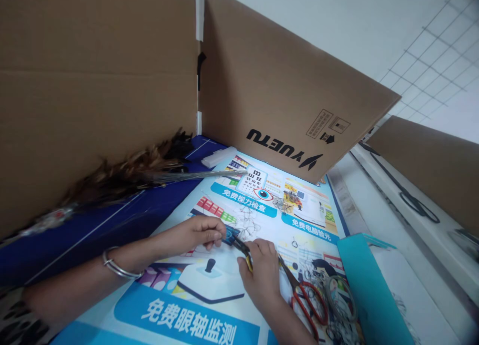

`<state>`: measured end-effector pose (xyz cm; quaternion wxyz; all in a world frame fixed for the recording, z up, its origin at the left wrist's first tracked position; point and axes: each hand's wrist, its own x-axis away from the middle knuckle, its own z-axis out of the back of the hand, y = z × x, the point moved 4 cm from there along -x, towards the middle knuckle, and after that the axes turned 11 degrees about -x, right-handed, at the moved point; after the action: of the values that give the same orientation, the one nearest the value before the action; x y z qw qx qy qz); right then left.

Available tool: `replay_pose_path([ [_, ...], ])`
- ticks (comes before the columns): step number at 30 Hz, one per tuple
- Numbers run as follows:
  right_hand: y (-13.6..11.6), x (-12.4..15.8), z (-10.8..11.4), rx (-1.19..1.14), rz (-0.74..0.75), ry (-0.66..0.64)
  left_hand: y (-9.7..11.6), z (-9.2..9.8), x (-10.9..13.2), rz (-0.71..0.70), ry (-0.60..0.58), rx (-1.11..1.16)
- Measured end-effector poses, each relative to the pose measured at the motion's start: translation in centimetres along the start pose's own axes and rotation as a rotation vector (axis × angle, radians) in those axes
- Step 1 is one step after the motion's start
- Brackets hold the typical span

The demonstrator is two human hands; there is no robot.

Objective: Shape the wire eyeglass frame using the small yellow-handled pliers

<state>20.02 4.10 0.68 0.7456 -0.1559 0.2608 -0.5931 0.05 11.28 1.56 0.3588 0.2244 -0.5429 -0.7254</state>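
My left hand (207, 231), with a silver bangle on its wrist, has its fingers curled and pressed together near the middle of the printed sheet. What it pinches is too small to make out. My right hand (262, 265) is wrapped round dark pliers (239, 245) with yellow on the handles. The pliers' tip points up and left, close to my left fingertips. Red-handled scissors (309, 300) lie just right of my right hand. Thin wire pieces (247, 224) lie scattered beyond both hands.
Coils of wire (340, 300) lie by a teal box (368, 285) at the right. Brown feathers (138, 175) and long thin rods (194, 175) lie at the left. Cardboard panels (277, 75) stand upright behind. A pair of glasses (419, 205) is far right.
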Motion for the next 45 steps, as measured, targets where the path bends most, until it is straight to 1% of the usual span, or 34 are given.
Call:
replay_pose_path([
  [4,-0.2,0.0,0.1,0.004,-0.018,0.000,-1.1,0.0,0.0,0.052,0.012,-0.095],
  [7,-0.5,0.3,0.0,0.037,-0.019,-0.030,-1.6,-0.1,0.0,0.055,0.007,-0.121],
  [8,-0.6,0.4,-0.1,0.053,-0.013,-0.042,-1.6,-0.2,0.1,0.067,-0.023,-0.211],
  [9,-0.8,0.5,-0.1,0.071,-0.004,-0.056,-1.6,-0.1,0.1,0.079,-0.025,-0.292],
  [11,-1.1,0.8,-0.3,0.101,0.028,-0.092,-1.2,-0.2,0.2,0.045,-0.030,-0.393],
  [13,-1.4,1.0,-0.5,0.121,0.060,-0.132,-1.0,-0.3,0.2,0.025,-0.018,-0.435],
  [16,-1.7,1.2,-0.6,0.131,0.083,-0.152,-0.7,-0.7,0.3,0.023,-0.001,-0.461],
  [20,-1.6,1.2,-0.7,0.119,0.085,-0.139,0.5,-2.2,0.1,-0.029,-0.040,-0.490],
  [26,-1.2,1.2,-1.2,0.075,0.097,-0.114,3.9,-5.1,-0.5,-0.114,-0.124,-0.566],
  [28,-0.9,1.2,-1.3,0.056,0.096,-0.082,4.9,-5.9,-1.1,-0.129,-0.142,-0.566],
  [31,-0.6,1.3,-1.6,0.046,0.116,-0.031,6.3,-7.0,-2.5,-0.157,-0.137,-0.569],
  [35,-0.5,1.3,-1.8,0.019,0.158,-0.005,7.6,-8.2,-4.8,-0.194,-0.041,-0.621],
  [40,-0.5,1.1,-1.5,0.013,0.128,-0.012,8.0,-9.6,-7.5,-0.185,0.045,-0.679],
  [45,-0.4,1.0,-1.8,0.010,0.095,-0.062,8.1,-11.3,-9.2,-0.219,0.071,-0.720],
])
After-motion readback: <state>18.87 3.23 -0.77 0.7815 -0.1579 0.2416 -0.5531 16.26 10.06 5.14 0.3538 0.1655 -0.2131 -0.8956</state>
